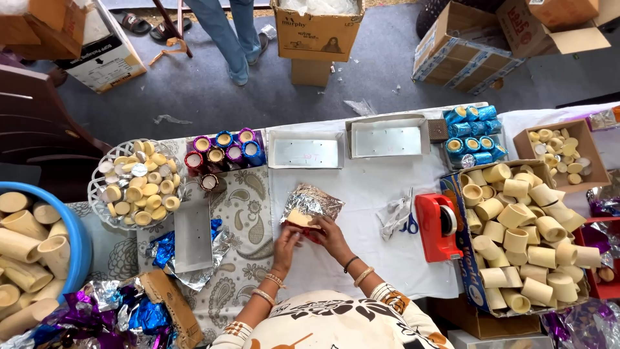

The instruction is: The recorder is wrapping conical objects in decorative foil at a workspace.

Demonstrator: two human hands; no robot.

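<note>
A: Left edge?
B: Blue plastic tub (79,240) full of tall cream cups. Crumpled purple and blue foil (97,313) lay below it. Next over, a clear glass bowl (97,194) of small cream cups and silver-foiled ones.

A: Then?
B: Cluster of cups wrapped in red, purple and blue foil (223,152) at the far side of the surface (374,194). A narrow white tray (192,236) sat on loose blue and silver foil near the bowl.

A: Hands?
B: Centre. Left hand (284,244) pinched the near-left edge of a silver foil sheet (316,201), fingers closed on it. Right hand (332,236) gripped the same sheet from the right, fingers curled over it. A small cream cup (297,218) lay inside the foil with a red piece under it, just above both hands. Bangles on both wrists.

A: Behind them?
B: Two open white cardboard boxes (307,150) side by side at the far edge.

A: Right side?
B: Blue-handled scissors (408,223) beside a red tape dispenser (438,226). Blue-foiled cups (475,132) stacked further back. Big cardboard box of plain cream cups (523,239), smaller brown box (597,161) of little cups beyond it.

A: Floor?
B: A person's jeans-clad legs (226,32), cartons around.
</note>
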